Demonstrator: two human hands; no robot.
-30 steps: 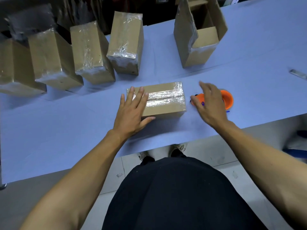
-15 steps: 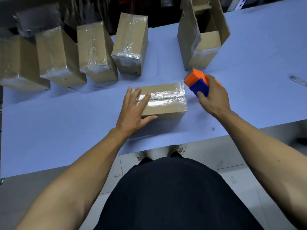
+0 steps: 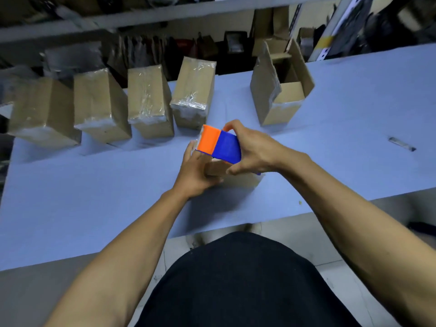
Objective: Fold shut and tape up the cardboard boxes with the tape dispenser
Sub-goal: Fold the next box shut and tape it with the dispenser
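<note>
Taping step: right hand [image 3: 257, 152] grips tape dispenser [image 3: 219, 146] over cardboard box [image 3: 232, 177]; left hand [image 3: 194, 172] holds box. Next: pull tape across.

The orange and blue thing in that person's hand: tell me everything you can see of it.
The tape dispenser looks like smooth plastic, with an orange front section and a blue rear section. The right hand grips the blue part, fingers over its far edge and thumb on the near side. It hangs tilted just over the small cardboard box, hiding most of the box top, orange end toward the left hand, which holds that box. Whether it touches the box, and any tape roll, cannot be seen.
</note>
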